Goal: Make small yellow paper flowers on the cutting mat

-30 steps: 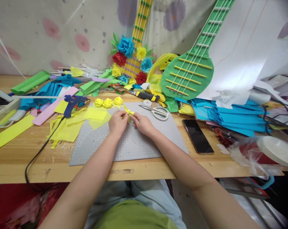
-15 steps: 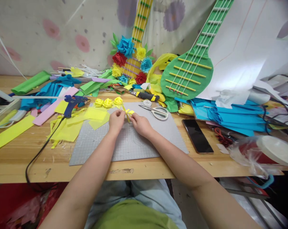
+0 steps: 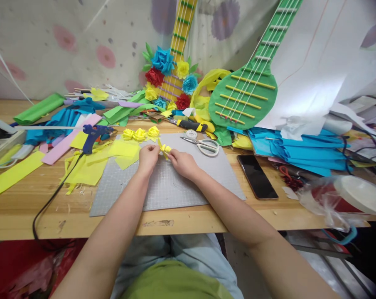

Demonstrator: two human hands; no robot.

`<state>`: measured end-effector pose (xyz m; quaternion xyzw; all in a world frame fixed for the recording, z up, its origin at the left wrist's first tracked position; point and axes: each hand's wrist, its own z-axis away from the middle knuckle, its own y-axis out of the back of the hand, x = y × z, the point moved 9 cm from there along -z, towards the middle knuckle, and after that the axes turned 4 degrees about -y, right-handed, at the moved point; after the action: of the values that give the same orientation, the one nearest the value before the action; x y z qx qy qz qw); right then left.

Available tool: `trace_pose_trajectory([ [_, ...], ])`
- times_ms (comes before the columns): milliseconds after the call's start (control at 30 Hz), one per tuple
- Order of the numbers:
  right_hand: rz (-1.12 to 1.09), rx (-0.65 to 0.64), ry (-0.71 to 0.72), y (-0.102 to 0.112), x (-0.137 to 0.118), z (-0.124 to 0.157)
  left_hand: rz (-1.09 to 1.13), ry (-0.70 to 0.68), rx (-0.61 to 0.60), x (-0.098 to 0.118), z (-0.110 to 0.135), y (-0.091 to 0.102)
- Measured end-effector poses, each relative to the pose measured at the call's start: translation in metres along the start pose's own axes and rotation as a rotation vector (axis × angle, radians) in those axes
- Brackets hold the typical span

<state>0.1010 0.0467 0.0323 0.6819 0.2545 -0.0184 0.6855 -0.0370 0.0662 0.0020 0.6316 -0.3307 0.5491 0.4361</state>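
Observation:
Between my hands, above the grey cutting mat (image 3: 203, 182), is a small yellow paper flower (image 3: 165, 148) with a loose strip end. My left hand (image 3: 148, 158) pinches the flower's strip from the left, its fingertips closed. From the right, my right hand (image 3: 183, 162) grips the flower's base, fingers curled round it; the exact grip is partly hidden. Just behind my left hand, several finished yellow paper roses (image 3: 139, 134) lie in a row. Yellow paper sheets (image 3: 124, 150) overlap the mat's left edge.
Scissors (image 3: 208, 147) rest on the mat's back right. A blue glue gun (image 3: 92, 137) with its cord stands left; a phone (image 3: 256, 176) lies right. Paper guitars, one green (image 3: 244, 99), lean at the back. A yellow-black utility knife (image 3: 191, 125) and blue paper (image 3: 303, 151) lie nearby.
My left hand has shifted slightly left, and the yellow flower has turned between my fingers, showing more of its petals. The things on the table stay where they were.

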Motion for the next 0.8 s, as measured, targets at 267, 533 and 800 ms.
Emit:
trace_pose_trajectory([
  [267, -0.033, 0.023, -0.041, 0.003, 0.005, -0.002, 0.105, -0.004, -0.081, 0.008, 0.005, -0.008],
  [533, 0.026, 0.001, 0.03, -0.002, -0.003, -0.002, -0.274, -0.228, -0.074, 0.012, 0.001, -0.007],
  [800, -0.042, -0.008, -0.062, 0.0, 0.003, -0.005, -0.438, -0.337, -0.048, 0.035, 0.014, -0.005],
])
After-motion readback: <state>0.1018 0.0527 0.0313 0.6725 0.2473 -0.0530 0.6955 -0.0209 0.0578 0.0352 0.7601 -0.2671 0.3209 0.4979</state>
